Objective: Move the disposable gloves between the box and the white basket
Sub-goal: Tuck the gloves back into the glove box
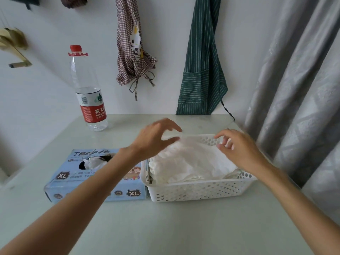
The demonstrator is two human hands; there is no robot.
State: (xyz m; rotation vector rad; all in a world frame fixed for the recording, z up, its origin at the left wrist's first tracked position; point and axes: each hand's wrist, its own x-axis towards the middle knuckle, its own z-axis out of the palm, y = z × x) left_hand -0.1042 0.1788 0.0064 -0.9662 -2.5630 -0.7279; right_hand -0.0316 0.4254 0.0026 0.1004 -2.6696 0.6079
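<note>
On the left of the pale table [165,227] lies the light-blue cardboard glove box [77,179], flat on its back, with a white glove poking from the oval slot in its top; it sits just beside the white perforated plastic basket [198,190], their sides touching or nearly so. A clear plastic water bottle with a red cap and red label [88,92] stands well behind the box.

The left hand [156,138] reaches across from over the box, forearm angled up and to the right, and hovers above the far-left part of the basket, thumb and fingers curved and spread apart with nothing held between them. Below it the heap of thin white disposable gloves [193,162] fills the basket to its rim. The right hand [237,146] hangs over the basket's far-right corner, fingers loosely curved, thumb apart; it seems empty, though blur leaves that unsure.

The step looks like settling gloves into the basket, or starting a pick. Next, either hand must pinch one loose layer without dragging the rest.
</note>
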